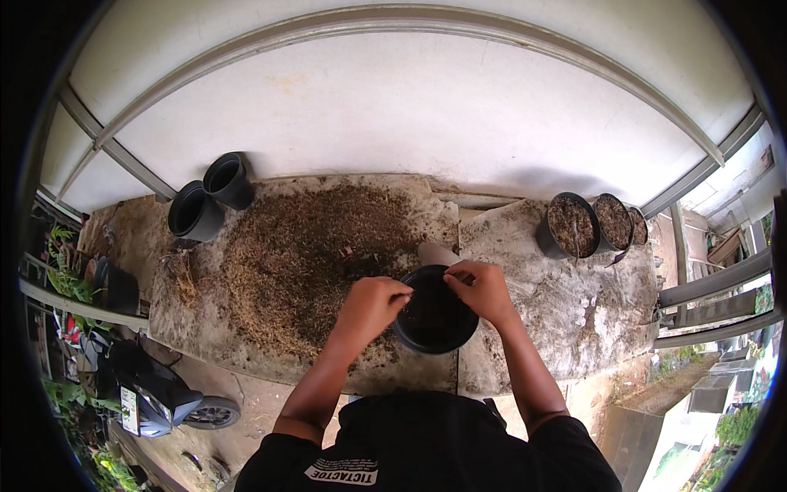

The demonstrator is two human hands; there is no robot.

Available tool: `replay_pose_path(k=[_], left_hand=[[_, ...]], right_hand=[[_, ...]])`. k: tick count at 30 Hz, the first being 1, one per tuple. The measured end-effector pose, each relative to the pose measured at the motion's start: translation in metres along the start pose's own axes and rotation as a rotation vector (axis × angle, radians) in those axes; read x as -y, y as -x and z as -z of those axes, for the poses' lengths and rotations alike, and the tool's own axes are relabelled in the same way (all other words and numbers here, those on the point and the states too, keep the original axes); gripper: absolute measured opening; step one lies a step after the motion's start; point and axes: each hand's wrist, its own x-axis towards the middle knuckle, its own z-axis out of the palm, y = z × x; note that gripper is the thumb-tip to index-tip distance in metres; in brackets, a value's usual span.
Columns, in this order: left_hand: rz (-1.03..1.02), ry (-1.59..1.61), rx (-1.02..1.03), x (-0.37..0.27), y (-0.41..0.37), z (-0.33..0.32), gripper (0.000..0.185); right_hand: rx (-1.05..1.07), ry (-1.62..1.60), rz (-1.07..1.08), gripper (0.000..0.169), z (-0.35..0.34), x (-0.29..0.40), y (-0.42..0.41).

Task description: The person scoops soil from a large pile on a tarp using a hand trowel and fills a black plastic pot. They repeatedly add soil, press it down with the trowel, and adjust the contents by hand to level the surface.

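A black plastic plant pot (438, 352) stands before me on the worktop, and its dark inside is hard to make out. My left hand (376, 304) is over the pot's left rim, thumb and fingertips drawn together. At the far right part of the rim is my right hand (482, 288), its fingers bent and thumb close to the fingertips. Whether either hand pinches something small or grips the rim is too fine to tell. Left of the pot spreads a heap of loose brown potting mix (295, 264). A pale object (436, 253) lies just behind the pot, partly hidden.
Two black pots (195, 212) (229, 180) stand at the back left. Several pots filled with coarse mix (572, 227) are at the right. A white panel wall (399, 104) rises behind the stained worktop (541, 320). A parked motorcycle (166, 393) is at lower left.
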Motion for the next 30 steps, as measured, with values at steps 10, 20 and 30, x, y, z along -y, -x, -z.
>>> replay_pose_path(k=[10,20,30], left_hand=[[0.233,-0.293,-0.251,0.048,0.016,0.017,0.035],[0.306,0.090,-0.048,0.042,0.039,-0.007,0.033],[0.471,0.635,0.045,0.066,0.056,-0.043,0.047]], right_hand=[[0.330,0.705,0.100,0.016,-0.078,-0.031,0.001],[0.409,0.853,0.087,0.011,-0.082,-0.026,-0.015],[-0.080,0.040,0.010,0.029,0.016,0.020,-0.013]])
